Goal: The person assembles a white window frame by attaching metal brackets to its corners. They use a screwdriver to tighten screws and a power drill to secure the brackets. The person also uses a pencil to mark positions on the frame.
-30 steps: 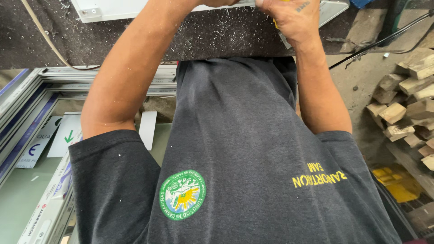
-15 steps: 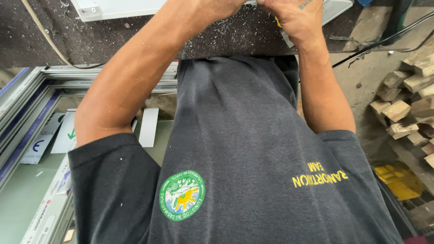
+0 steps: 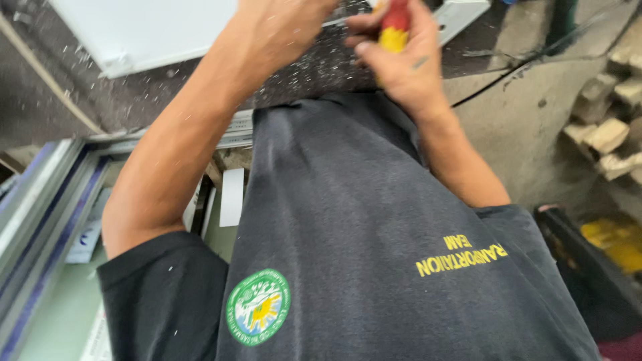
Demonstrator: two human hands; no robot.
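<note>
The head camera looks steeply down the person's own chest, so a dark grey T-shirt (image 3: 374,220) with a round green badge and yellow lettering fills most of the view and both forearms run up and away to the top edge. The right hand (image 3: 401,63) is wrapped tight around a tool handle (image 3: 394,27) that is red above and yellow below, thumb laid along it and the handle standing nearly upright, a grip that suits pressing down along the tool's length; its working end is hidden behind the hand, so what it bears on cannot be told. The left hand (image 3: 284,27) sits just beside it at the top of the frame, knuckles toward the camera and fingers curled out of sight; whether it grips anything cannot be told, though it rests at the near edge of a white flat panel (image 3: 147,30), seemingly to steady it. The panel lies on a dark workbench (image 3: 314,70) sprinkled with pale shavings. Below on the left, long grey and white frame profiles (image 3: 47,207) lie stacked side by side on the floor; on the right, rough wooden blocks (image 3: 612,130) are heaped against a wall, with something yellow (image 3: 615,244) near them.
</note>
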